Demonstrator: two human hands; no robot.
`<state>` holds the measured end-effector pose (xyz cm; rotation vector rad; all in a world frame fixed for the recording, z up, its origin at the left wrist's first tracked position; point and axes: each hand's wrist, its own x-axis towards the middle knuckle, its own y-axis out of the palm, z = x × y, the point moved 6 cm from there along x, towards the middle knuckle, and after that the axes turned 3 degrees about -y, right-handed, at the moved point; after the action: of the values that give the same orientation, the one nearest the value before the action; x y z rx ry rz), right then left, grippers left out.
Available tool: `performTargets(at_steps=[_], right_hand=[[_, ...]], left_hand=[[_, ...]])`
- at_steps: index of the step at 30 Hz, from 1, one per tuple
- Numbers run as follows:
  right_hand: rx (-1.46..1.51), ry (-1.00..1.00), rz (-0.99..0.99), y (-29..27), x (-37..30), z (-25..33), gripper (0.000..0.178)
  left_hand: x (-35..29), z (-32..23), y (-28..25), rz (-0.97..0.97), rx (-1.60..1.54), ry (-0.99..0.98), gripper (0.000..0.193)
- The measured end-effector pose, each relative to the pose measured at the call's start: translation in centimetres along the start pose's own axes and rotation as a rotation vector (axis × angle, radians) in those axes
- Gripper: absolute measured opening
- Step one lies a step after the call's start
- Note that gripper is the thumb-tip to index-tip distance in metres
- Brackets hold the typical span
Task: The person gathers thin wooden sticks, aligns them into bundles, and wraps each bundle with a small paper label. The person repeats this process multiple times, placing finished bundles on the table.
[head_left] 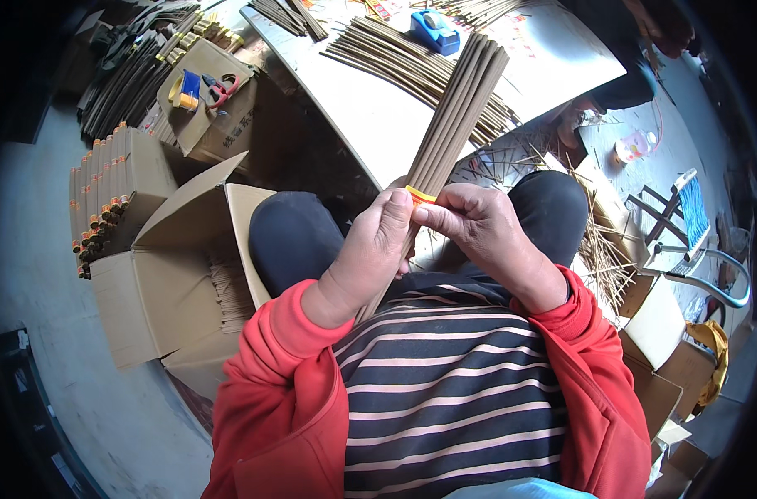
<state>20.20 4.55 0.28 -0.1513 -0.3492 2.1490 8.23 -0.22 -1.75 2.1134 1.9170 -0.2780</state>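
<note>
A bundle of brown incense sticks [456, 116] slants up and away from my lap toward the table. My left hand [363, 254] is closed round its lower part, thumb along the near side. A yellow-and-orange paper band [421, 196] wraps the sticks at my fingertips. From the other side my right hand [493, 234] pinches this band between thumb and fingers. The lower ends of the bundle pass behind my left hand and come out near my striped top. Part of the band is hidden by my thumbs.
Loose sticks and a blue tape dispenser [435, 32] lie on the white table [345, 108]. At left stands an open cardboard box [175, 291] with sticks inside; banded bundles [100, 195] are stacked beyond it. Red-handled pliers [222, 90] rest on another box. Sticks litter the right side.
</note>
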Motion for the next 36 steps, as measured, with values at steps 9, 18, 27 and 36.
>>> performTargets(at_steps=[9,18,27,36], right_hand=[[0.478,0.102,0.184,2.1,-0.7,-0.6,0.032],[0.541,-0.044,0.226,2.8,-0.9,-1.6,0.029],[0.895,-0.032,0.369,3.2,-0.9,-1.0,0.024],[0.724,-0.035,0.326,1.7,0.5,-2.7,0.042]], left_hand=[[-1.0,0.5,-0.3,0.128,0.044,0.046,0.063],[-1.7,0.2,0.0,0.319,-0.09,0.017,0.077],[-1.5,0.2,0.5,0.342,-0.149,-0.019,0.084],[-0.2,0.9,1.3,0.404,-0.283,-0.136,0.094]])
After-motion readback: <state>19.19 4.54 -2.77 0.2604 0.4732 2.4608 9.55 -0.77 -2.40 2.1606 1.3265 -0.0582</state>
